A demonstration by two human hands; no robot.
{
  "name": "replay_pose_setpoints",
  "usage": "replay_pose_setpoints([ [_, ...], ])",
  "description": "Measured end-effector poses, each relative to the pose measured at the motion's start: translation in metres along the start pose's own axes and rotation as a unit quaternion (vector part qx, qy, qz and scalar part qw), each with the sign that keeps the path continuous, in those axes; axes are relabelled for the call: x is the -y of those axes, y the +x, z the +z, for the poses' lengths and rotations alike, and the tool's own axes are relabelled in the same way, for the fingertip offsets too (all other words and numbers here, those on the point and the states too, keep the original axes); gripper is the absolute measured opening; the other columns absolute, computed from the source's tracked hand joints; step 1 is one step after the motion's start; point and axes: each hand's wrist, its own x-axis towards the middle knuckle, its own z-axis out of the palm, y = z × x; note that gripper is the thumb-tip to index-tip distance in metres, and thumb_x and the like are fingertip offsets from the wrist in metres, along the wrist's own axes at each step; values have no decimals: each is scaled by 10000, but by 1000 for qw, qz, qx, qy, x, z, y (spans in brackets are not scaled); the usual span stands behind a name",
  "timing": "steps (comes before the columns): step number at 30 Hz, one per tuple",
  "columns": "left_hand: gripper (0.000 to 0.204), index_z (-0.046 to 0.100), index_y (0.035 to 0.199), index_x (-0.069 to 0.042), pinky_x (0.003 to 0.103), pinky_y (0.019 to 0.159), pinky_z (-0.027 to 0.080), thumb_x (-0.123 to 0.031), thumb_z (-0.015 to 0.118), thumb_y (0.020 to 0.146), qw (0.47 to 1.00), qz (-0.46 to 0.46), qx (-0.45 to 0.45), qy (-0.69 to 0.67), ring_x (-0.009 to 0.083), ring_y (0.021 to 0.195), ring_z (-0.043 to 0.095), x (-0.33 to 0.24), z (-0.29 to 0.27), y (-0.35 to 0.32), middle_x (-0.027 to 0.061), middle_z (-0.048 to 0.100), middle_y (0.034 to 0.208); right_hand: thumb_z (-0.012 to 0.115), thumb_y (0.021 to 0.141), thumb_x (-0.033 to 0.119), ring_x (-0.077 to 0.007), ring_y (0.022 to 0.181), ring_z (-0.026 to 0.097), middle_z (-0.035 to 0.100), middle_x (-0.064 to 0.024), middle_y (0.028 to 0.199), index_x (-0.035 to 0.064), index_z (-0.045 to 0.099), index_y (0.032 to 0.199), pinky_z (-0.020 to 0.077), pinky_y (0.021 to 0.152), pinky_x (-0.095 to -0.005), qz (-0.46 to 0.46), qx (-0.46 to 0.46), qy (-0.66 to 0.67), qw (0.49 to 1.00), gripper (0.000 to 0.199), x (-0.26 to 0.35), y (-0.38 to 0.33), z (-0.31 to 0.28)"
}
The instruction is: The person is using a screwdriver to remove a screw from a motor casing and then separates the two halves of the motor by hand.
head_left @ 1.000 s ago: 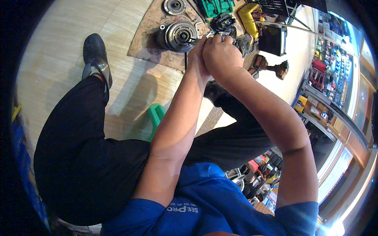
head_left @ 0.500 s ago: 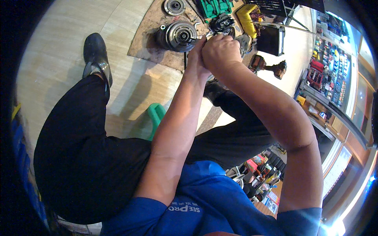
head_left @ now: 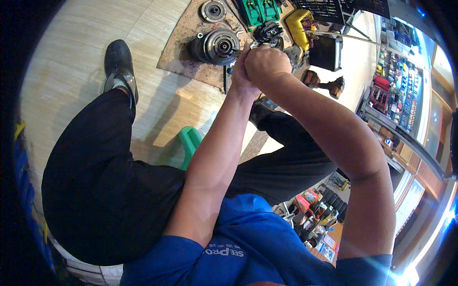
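My left hand [head_left: 243, 71] and my right hand [head_left: 267, 65] are pressed together at the near edge of the wooden work board [head_left: 179, 71]. Both are closed, the right one as a fist with its back toward me. Whatever they grip is mostly hidden; a thin dark piece shows at the left fingertips, toward the pulley. Just left of them a round metal part with a grooved pulley [head_left: 222, 46] lies with its face up. Beyond it rests a smaller metal disc [head_left: 213, 11]. A black, ridged part [head_left: 268, 32] is right behind my hands.
A green tool case [head_left: 260, 10] and a yellow curved piece [head_left: 296, 26] lie at the back. Right of the board are a black box [head_left: 324, 53] and a cordless power tool [head_left: 331, 86]. A green stool [head_left: 190, 140] stands below my left forearm.
My hands stay together in nearly the same place, with the left wrist turned slightly. The whole view has shifted a little; nothing has been let go.
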Motion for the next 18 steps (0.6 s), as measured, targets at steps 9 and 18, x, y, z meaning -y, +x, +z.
replay_pose_setpoints([
  [9,499,632,1178,-2,455,1024,461,-406,391,1011,995,4,-83,52,314,1114,634,-4,-6,11,171,678,1161,558,937,217,-267,959,733,734,-135,1064,54,742,1037,603,743,-393,-10,31,29,999,265,-1,-2,-18],
  [18,473,654,1123,-19,451,992,480,-395,399,991,991,19,-118,57,311,1073,649,-4,-14,15,157,691,1108,562,945,219,-254,1044,718,727,-115,1151,87,746,1092,595,805,-388,2,65,43,997,270,-2,-1,-22],
])
